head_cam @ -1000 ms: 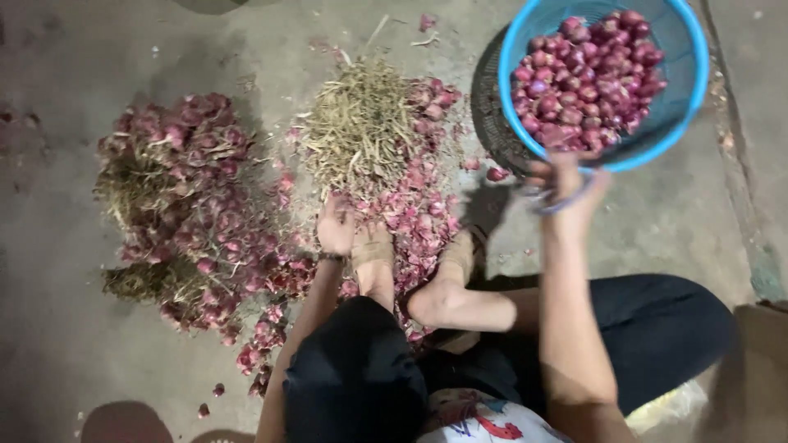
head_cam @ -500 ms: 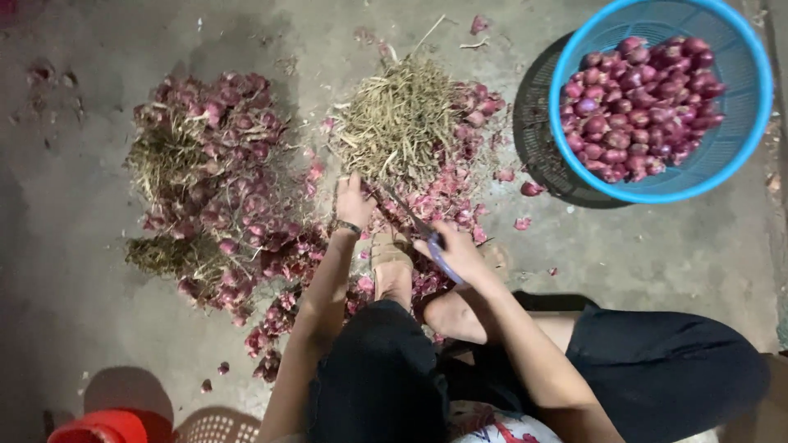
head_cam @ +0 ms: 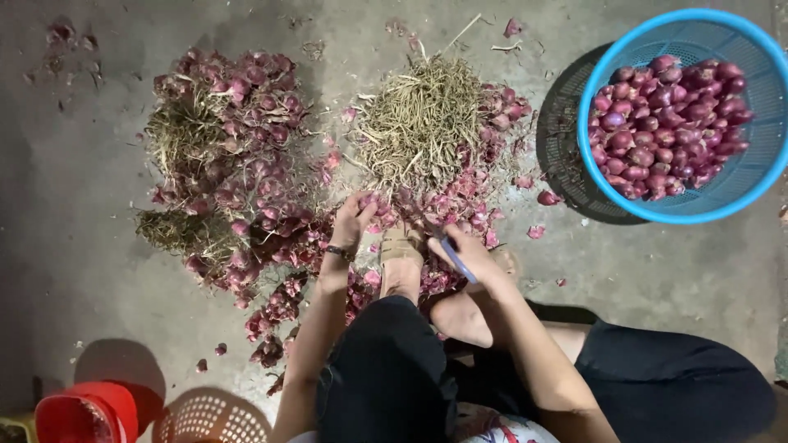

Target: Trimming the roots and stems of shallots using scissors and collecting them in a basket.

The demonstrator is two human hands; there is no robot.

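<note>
1. Since one second ago, the right hand (head_cam: 468,254) has come back from the blue basket (head_cam: 593,98) down to the floor in front of the person; half a second ago it was already low, and now it sits a little lower, close to the left hand (head_cam: 355,220).
2. This right hand holds a small knife with a blue handle (head_cam: 456,261); its grip is pressed together around the handle, and the blade side points toward the peel.
3. At the edge of the shallot pile (head_cam: 238,164), the left hand's grip is pinching one shallot (head_cam: 367,202), just beside the heap of cut dry roots and stems (head_cam: 423,123).
4. One foot in a sandal (head_cam: 402,250) rests between the two hands, on the loose purple skins (head_cam: 460,197).
5. Cleaned shallots fill the basket, which stands well apart at the right (a dark second basket is under it).
6. To do the trimming well, in my judgement, the bulb should be held firm near its middle with the fingertips away from the blade, and the cut made short, only at the root end, so that little flesh is lost.
</note>
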